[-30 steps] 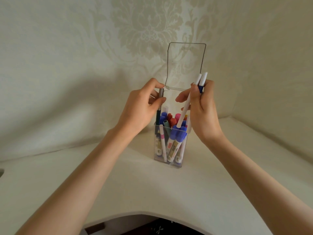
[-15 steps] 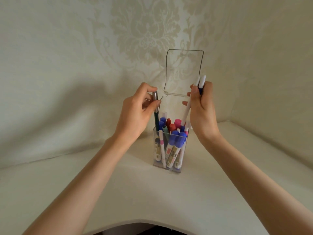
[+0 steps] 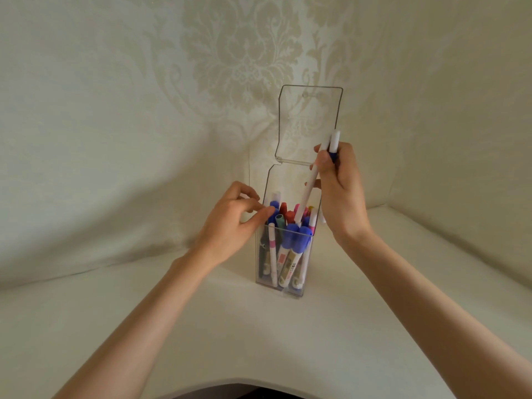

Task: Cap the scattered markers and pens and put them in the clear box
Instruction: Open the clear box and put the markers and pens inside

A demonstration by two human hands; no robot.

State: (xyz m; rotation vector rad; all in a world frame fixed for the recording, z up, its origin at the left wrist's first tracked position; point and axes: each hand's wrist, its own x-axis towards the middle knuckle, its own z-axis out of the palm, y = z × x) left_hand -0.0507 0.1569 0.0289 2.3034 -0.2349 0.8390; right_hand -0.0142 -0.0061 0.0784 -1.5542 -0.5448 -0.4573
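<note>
1. Nearest, the white table is seen, and both forearms are stretched over it toward twelve o'clock
2. At the middle of the table the clear box is stood upright, mouth turned up; capped markers are packed inside, caps uppermost, and a dark pen is lodged against the left wall
3. The left hand is held at nine o'clock of the box mouth, fingers loosely curled, nothing gripped; one fingertip is brought right up to the left rim, though contact cannot be told
4. The right hand is poised above the mouth at about one o'clock, and two white pens are pinched side by side between thumb and fingers
5. The long axis of these pens is laid from one o'clock down to seven o'clock; the lower end of the longer one is already dipped among the caps, so the box is found straight down the axis from the grip, and a slide along that line followed by a release is judged to be what is wanted
6. Behind, at twelve o'clock, the hinged lid is stood open and upright, just beside the right fingers
7. Farthest, a patterned wall is seen
</note>
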